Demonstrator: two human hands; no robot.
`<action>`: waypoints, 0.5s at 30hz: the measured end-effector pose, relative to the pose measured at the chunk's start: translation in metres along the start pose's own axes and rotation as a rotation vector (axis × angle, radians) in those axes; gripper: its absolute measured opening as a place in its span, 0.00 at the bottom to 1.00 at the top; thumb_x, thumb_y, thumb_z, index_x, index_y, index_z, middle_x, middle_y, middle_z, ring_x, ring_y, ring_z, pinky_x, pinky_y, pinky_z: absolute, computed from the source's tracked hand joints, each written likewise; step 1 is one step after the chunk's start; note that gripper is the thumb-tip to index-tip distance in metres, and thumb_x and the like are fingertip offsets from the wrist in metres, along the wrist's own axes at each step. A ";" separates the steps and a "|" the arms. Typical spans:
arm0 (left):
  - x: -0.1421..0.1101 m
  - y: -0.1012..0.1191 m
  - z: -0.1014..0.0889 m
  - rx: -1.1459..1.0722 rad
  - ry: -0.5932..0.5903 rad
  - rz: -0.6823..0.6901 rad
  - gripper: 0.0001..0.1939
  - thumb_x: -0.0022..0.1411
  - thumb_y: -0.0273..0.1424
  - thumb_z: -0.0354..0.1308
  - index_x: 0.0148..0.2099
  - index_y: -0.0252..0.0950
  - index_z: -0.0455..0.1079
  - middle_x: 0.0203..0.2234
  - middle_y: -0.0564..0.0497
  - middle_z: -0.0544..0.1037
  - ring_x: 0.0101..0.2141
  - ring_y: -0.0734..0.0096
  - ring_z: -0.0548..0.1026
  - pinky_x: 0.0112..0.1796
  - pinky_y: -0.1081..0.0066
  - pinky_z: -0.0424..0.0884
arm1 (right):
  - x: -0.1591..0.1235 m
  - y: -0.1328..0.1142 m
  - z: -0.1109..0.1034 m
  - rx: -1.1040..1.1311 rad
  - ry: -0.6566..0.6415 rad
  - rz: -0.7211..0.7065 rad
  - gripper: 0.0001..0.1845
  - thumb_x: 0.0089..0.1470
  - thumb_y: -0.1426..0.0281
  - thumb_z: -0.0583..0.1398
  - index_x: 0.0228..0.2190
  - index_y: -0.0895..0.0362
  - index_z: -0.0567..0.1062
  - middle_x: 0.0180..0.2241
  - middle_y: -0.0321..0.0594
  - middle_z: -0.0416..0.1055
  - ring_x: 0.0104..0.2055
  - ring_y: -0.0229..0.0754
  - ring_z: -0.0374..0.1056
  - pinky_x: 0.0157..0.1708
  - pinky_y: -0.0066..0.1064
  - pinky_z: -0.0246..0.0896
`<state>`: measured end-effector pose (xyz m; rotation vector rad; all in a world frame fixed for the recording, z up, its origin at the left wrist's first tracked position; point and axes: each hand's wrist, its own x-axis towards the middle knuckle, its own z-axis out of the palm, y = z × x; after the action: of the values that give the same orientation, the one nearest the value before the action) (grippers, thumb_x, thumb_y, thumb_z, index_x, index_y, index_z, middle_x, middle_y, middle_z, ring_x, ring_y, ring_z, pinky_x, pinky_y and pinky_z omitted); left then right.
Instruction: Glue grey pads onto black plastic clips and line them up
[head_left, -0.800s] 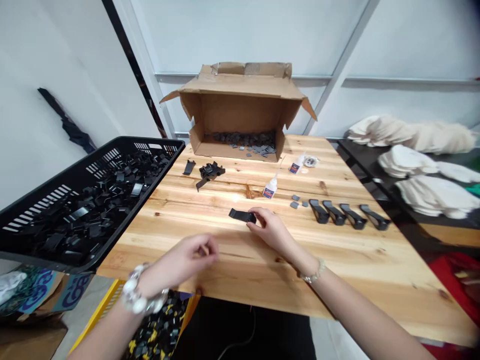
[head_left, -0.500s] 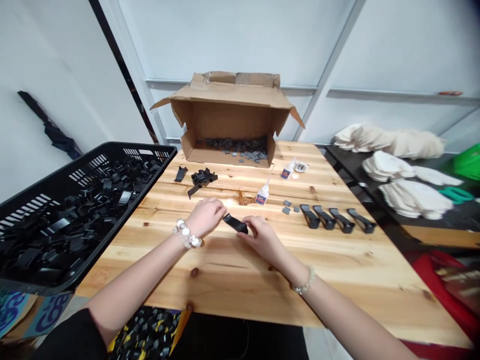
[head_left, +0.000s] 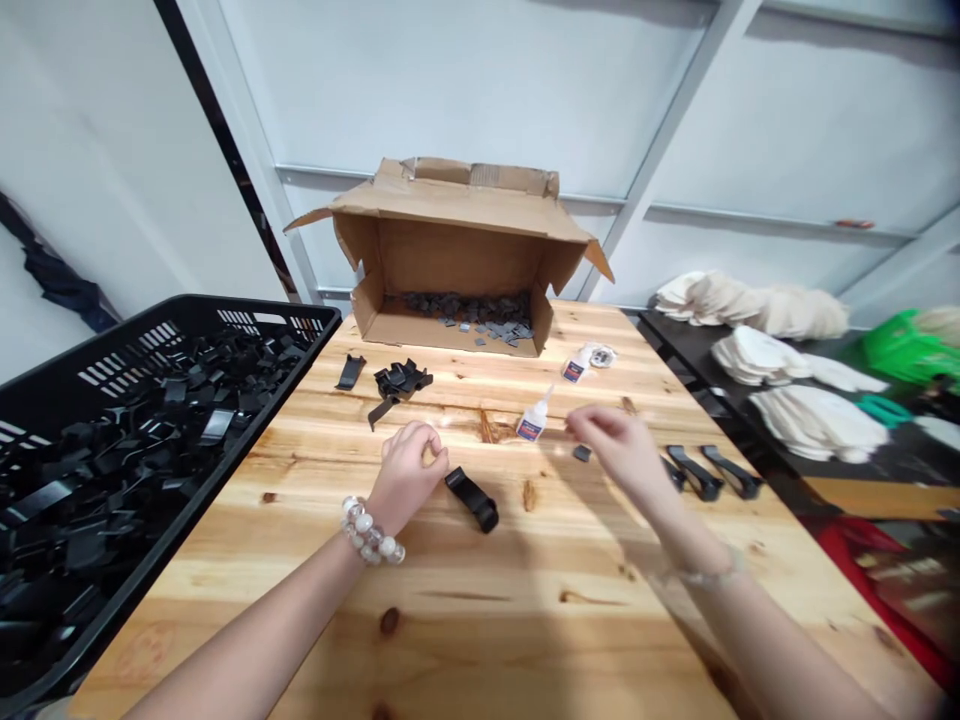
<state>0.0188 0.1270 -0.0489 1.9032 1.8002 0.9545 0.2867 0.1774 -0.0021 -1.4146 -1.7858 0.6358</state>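
Note:
A curved black plastic piece (head_left: 472, 498) lies on the wooden table, one end beside the fingertips of my left hand (head_left: 409, 465). That hand is closed, thumb against curled fingers; anything inside is hidden. My right hand (head_left: 626, 455), blurred, hovers just right of an upright white glue bottle (head_left: 532, 420) with a thin nozzle. A small grey pad (head_left: 582, 453) shows under its fingers. Whether the fingers pinch anything is unclear. Past that wrist, several similar black pieces (head_left: 697, 475) stand in a row, partly covered by my hand.
A black plastic crate (head_left: 334, 318) full of black pieces stands at left. An open cardboard box (head_left: 450, 210) holding grey pads (head_left: 502, 310) is at the back. Loose black pieces (head_left: 401, 380), a second bottle (head_left: 576, 366) and a tape roll (head_left: 602, 355) lie nearby. White fabric stacks (head_left: 817, 425) occupy the right.
My right hand has let go of the black piece and moved right to the grey pads. The piece now rests on the table. My left hand's fingers have curled in; the view has shifted.

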 end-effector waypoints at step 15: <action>0.003 -0.005 -0.006 -0.045 -0.040 0.037 0.07 0.64 0.28 0.52 0.34 0.39 0.70 0.39 0.51 0.75 0.45 0.62 0.70 0.49 0.58 0.58 | 0.212 0.045 0.088 -0.552 -0.204 0.007 0.19 0.59 0.64 0.59 0.50 0.59 0.69 0.50 0.47 0.68 0.48 0.45 0.68 0.46 0.42 0.67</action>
<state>0.0107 0.1292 -0.0472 1.9209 1.7119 0.9543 0.2212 0.3998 -0.0350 -1.7619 -2.2315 0.3024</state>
